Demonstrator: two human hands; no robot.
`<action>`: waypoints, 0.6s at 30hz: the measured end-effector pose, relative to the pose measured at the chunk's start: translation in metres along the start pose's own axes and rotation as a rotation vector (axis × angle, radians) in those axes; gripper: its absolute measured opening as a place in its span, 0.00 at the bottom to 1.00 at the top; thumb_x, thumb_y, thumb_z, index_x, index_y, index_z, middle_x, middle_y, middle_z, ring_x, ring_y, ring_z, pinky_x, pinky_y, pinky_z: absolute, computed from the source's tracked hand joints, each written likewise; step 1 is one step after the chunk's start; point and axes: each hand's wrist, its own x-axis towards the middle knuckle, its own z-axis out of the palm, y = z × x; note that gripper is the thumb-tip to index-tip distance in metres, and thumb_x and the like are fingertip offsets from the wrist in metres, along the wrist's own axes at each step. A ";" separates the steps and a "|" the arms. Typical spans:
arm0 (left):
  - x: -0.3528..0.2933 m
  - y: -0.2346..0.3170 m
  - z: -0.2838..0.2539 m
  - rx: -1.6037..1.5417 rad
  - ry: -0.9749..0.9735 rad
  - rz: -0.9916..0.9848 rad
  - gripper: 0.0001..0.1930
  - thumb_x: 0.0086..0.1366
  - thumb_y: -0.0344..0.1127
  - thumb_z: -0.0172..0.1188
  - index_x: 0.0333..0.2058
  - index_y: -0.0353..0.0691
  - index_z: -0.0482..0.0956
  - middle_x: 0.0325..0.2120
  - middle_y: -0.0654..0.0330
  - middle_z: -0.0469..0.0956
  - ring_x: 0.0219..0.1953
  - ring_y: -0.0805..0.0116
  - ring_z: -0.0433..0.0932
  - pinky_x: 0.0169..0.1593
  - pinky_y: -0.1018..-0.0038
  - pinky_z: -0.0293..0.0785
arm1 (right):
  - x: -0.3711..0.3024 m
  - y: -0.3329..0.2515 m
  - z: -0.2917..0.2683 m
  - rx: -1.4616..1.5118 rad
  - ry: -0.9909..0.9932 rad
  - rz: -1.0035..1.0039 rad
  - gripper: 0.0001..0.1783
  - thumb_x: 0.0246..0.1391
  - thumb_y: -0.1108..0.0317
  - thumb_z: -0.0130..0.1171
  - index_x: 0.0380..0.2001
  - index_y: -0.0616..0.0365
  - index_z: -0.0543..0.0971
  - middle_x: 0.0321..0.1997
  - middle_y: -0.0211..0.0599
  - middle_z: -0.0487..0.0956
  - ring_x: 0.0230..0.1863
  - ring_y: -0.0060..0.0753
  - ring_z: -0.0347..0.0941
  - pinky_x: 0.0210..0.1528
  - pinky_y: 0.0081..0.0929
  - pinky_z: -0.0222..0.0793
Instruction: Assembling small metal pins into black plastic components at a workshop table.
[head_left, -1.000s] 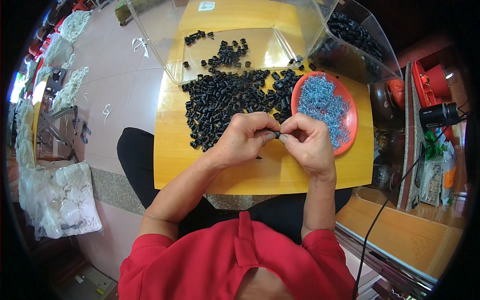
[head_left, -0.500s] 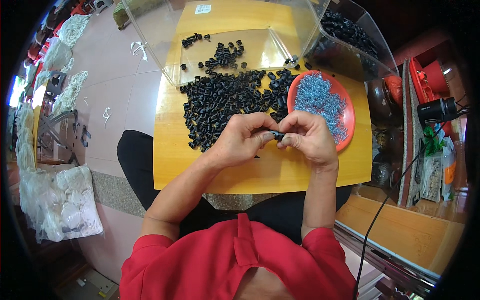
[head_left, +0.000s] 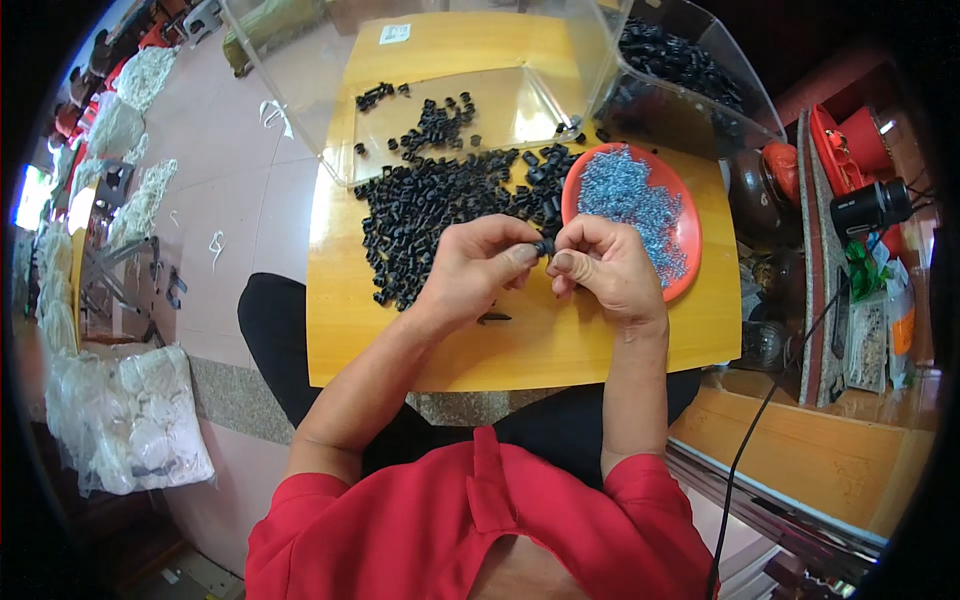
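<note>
In front of me, above the yellow table (head_left: 400,355), my two hands meet fingertip to fingertip. A small black plastic part (head_left: 543,247) is pinched between the thumb and forefinger of my left hand (head_left: 468,268). The closed fingertips of my right hand (head_left: 612,270) grip its other end, and much of the part is hidden by them. Beyond my left hand spreads a heap of small black plastic pieces (head_left: 425,205). Close by my right hand lies a red plate (head_left: 690,230) with many small silvery screws (head_left: 628,195) on it.
A clear plastic bin (head_left: 755,85) of black parts stands at the back right. Another clear container (head_left: 345,170) sits at the far side, with loose black pieces about it. A dark sliver (head_left: 493,317) lies near my left wrist. A black cable (head_left: 750,440) hangs at the right.
Both hands have shifted slightly away from me and left, still together at the black part. My right fingers have changed their hold. The dark sliver on the table shows more fully.
</note>
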 end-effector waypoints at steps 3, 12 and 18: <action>0.008 -0.001 -0.003 -0.308 0.167 -0.154 0.05 0.56 0.26 0.54 0.32 0.33 0.73 0.20 0.62 0.72 0.18 0.77 0.67 0.21 0.83 0.62 | -0.003 -0.002 -0.009 -0.081 0.075 0.012 0.08 0.45 0.70 0.60 0.21 0.61 0.72 0.18 0.27 0.71 0.18 0.15 0.68 0.20 0.11 0.64; 0.096 0.068 0.048 -0.450 -0.110 -0.173 0.07 0.59 0.30 0.48 0.23 0.36 0.67 0.17 0.62 0.67 0.20 0.73 0.65 0.26 0.80 0.64 | -0.005 0.002 -0.012 -0.387 0.122 -0.018 0.10 0.45 0.69 0.60 0.21 0.63 0.72 0.14 0.25 0.68 0.16 0.14 0.63 0.18 0.14 0.58; 0.179 0.115 0.081 -0.442 -0.055 -0.044 0.11 0.63 0.32 0.44 0.38 0.29 0.63 0.41 0.45 0.65 0.42 0.57 0.70 0.42 0.72 0.71 | -0.012 -0.002 -0.020 -0.414 0.189 -0.081 0.08 0.45 0.69 0.61 0.22 0.63 0.73 0.16 0.24 0.69 0.19 0.14 0.63 0.20 0.14 0.59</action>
